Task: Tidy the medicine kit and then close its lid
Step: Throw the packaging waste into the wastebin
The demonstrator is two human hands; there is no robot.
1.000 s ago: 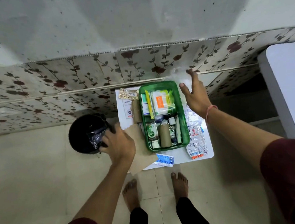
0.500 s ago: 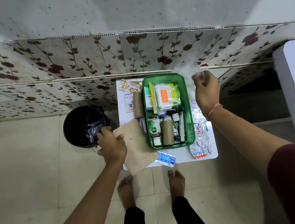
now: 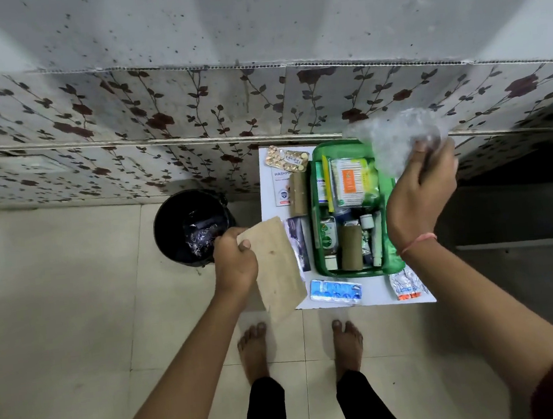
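The green medicine kit [image 3: 316, 204] sits open on a small white table [image 3: 374, 296], packed with a cotton-bud pack [image 3: 353, 181], bottles and a brown roll. My right hand [image 3: 418, 193] is above the kit's right side, shut on a crumpled clear plastic bag [image 3: 394, 134] lifted over the kit's far right corner. My left hand [image 3: 234, 260] is at the table's left edge, holding a brown paper envelope [image 3: 278, 264] by its top corner. No lid can be made out.
A black bin [image 3: 191, 226] with wrappers inside stands on the floor left of the table. Loose on the table lie gold pill strips [image 3: 285, 160], a blue blister strip [image 3: 336, 290], a silver-orange strip [image 3: 406, 286] and a white sachet. My bare feet [image 3: 253, 353] stand before it.
My right hand closed on the clear plastic bag by the wall and lifted it over the kit's far right corner. My left hand lifted the brown envelope slightly, moving back from the bin.
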